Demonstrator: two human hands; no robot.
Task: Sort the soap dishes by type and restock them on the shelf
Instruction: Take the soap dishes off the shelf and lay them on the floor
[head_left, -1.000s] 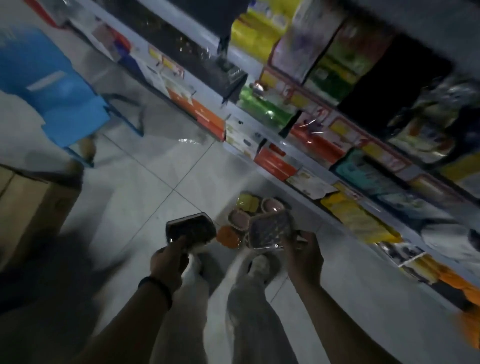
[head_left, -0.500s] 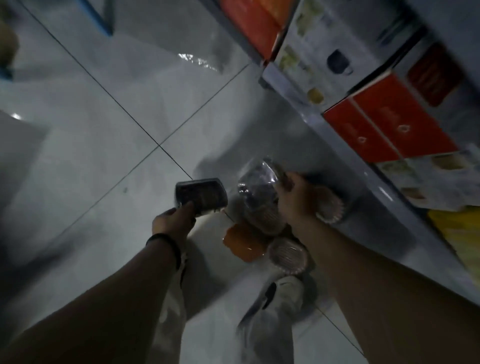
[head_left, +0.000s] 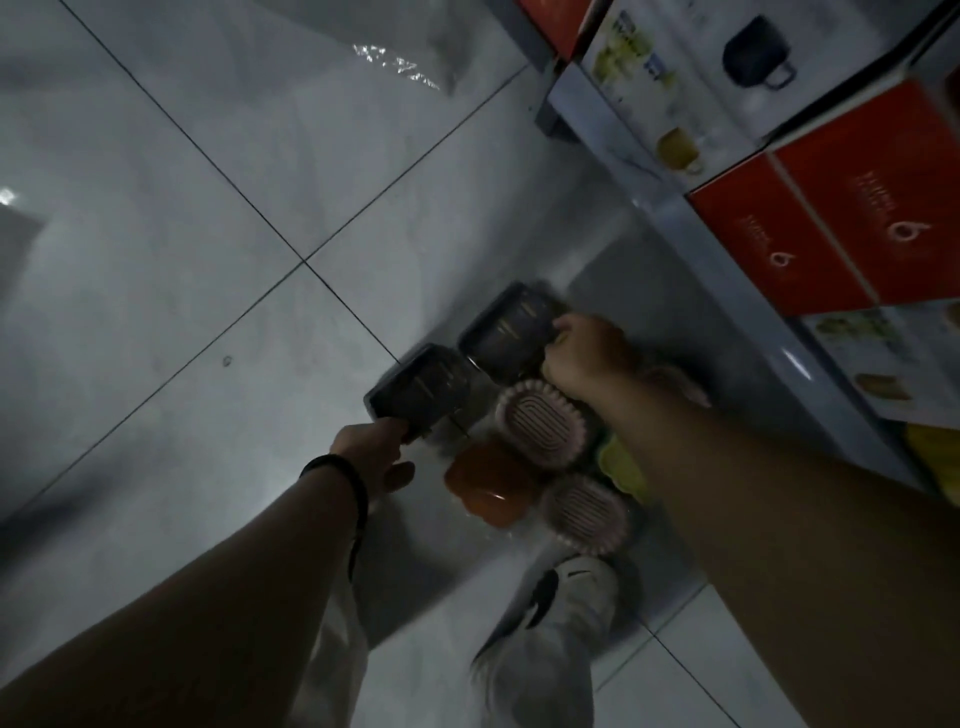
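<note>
Presently, from the head view, we judge the task to be in its sorting stage. The soap dishes lie grouped on the floor below the shelf, and we see none among the boxed goods there, so restocking appears wholly outstanding.

The left hand has its fingers curled on the near corner of a dark rectangular dish, which sits just ahead of that hand, low to the tiles; whether it rests on them we cannot tell. The right hand grips the edge of a second dark dish, which lies to that hand's left. The two dark dishes sit side by side and nearly touching, which suggests this type is being paired.

Between the two forearms lie the others: a pink scalloped dish just below the right hand, an orange dish just right of the left hand, a second pink dish nearer the person, and a yellow-green dish partly hidden under the right forearm. The pinks are near each other, yet the colours remain mixed.
</note>
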